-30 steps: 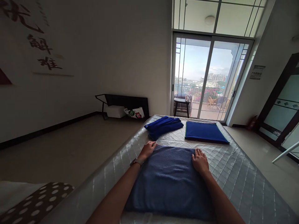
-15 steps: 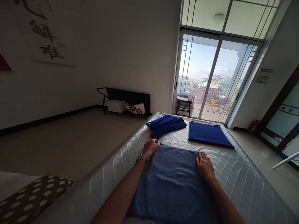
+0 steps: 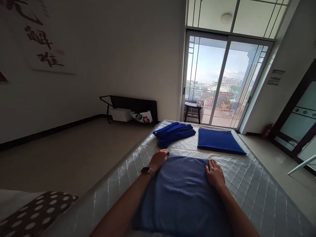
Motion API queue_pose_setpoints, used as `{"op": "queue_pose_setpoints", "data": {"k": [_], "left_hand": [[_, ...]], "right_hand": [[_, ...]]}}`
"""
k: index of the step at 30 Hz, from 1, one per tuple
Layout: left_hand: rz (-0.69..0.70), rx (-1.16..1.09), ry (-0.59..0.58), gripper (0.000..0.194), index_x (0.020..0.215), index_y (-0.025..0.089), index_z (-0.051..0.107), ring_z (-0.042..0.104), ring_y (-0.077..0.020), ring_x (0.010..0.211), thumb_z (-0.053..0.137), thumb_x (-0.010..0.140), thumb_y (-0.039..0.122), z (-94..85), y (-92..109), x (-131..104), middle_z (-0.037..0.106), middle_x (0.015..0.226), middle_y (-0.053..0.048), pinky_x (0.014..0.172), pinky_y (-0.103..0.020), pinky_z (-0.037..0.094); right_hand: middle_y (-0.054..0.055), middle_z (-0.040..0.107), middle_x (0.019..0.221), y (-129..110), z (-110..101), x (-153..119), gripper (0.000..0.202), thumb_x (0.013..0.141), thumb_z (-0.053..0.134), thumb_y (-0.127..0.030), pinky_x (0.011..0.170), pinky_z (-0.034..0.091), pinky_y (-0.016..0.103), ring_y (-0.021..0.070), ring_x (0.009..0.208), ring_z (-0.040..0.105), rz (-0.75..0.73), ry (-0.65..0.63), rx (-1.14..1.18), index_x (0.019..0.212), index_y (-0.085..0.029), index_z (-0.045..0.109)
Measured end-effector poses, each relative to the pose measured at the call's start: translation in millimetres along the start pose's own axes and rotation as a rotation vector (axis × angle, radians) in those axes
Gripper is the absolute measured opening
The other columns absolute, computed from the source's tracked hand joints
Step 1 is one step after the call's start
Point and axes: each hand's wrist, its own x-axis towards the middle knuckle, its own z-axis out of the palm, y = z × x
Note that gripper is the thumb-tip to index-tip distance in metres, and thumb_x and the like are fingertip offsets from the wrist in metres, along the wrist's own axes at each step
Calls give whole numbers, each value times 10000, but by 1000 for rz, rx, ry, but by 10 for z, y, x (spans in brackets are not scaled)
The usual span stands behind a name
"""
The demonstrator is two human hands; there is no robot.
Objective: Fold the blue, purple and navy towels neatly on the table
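A grey-blue towel is spread before me on the quilted silver mattress, with soft wrinkles across its middle. My left hand, a watch on its wrist, is at the towel's far left corner, its fingers curled closed over the edge. On the far right corner my right hand lies flat, fingers stretched out and pressing the cloth. Beyond the towel, a bright blue cloth sits in a loose, bunched heap. To its right is a flat, neatly folded blue cloth.
A brown polka-dot fabric is at the lower left, beside the mattress. Against the wall stands a low black bench with a white box and a printed bag. Sliding glass doors rise behind the mattress's far end.
My left hand has shifted slightly and turned, so that its back and the watch face show more. The right hand stays flat on the towel. The view has moved a little.
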Motion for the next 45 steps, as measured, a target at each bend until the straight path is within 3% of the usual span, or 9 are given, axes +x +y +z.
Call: {"op": "queue_pose_setpoints", "data": {"k": [5,9,13,17,20,23,28,31,45], "left_hand": [[74,14,-4,387,1200,255,701,548,-212,1301,433,928,191,-33,-145,-136,672,1333,-40,1133,-360,396],[68,67,-21,430,1229,204,690,514,-248,1346,418,901,140,-98,-112,-110,648,1369,-83,1156,-413,379],[85,63,-1,449,1292,165,644,499,-258,1359,382,927,158,-65,203,-23,621,1395,-124,1158,-413,372],[221,13,-58,459,1395,230,564,473,-219,1387,372,988,321,183,711,3,596,1434,-77,1195,-370,317],[261,-30,-150,508,1441,236,515,413,-238,1438,341,1005,431,383,917,-38,516,1513,-88,1214,-415,281],[172,-24,-142,572,1476,209,470,331,-265,1485,302,1008,491,463,798,-89,419,1577,-109,1220,-461,254],[17,24,-94,637,1495,160,431,303,-260,1496,280,1000,533,408,235,-145,393,1586,-132,1223,-459,230],[-33,28,-96,680,1508,119,395,275,-253,1507,263,996,546,397,43,-167,351,1603,-146,1223,-434,221],[-72,52,-162,736,1521,78,365,235,-252,1519,247,980,563,337,91,-148,308,1617,-151,1232,-410,205]], "right_hand": [[72,337,1616,4,23,7,595,1014,275,-366,1223,161,354,184,1518,229,-5,20,29,1558,-133,341],[81,337,1616,-2,20,4,593,1013,273,-359,1224,159,361,190,1516,236,-7,18,41,1552,-125,350],[85,334,1617,-4,23,6,597,1013,275,-368,1223,158,364,192,1515,238,-8,21,54,1552,-124,351],[76,323,1624,-3,22,8,598,1015,263,-371,1225,145,359,189,1517,231,-7,14,50,1555,-127,343],[76,317,1627,-5,7,2,599,1015,261,-366,1225,149,362,190,1517,229,-5,2,54,1556,-120,337],[79,317,1625,-8,-4,-5,600,1016,265,-364,1225,149,362,188,1519,226,-8,-5,63,1558,-115,331],[78,315,1626,-1,17,2,599,1016,272,-369,1223,151,361,187,1520,222,-7,7,67,1562,-128,326],[75,313,1627,5,33,12,601,1016,268,-376,1223,149,361,187,1520,220,-10,6,60,1559,-128,333],[103,296,1628,-34,-69,-28,602,1018,258,-348,1232,138,380,192,1527,199,-14,-22,72,1554,-83,325]]}}
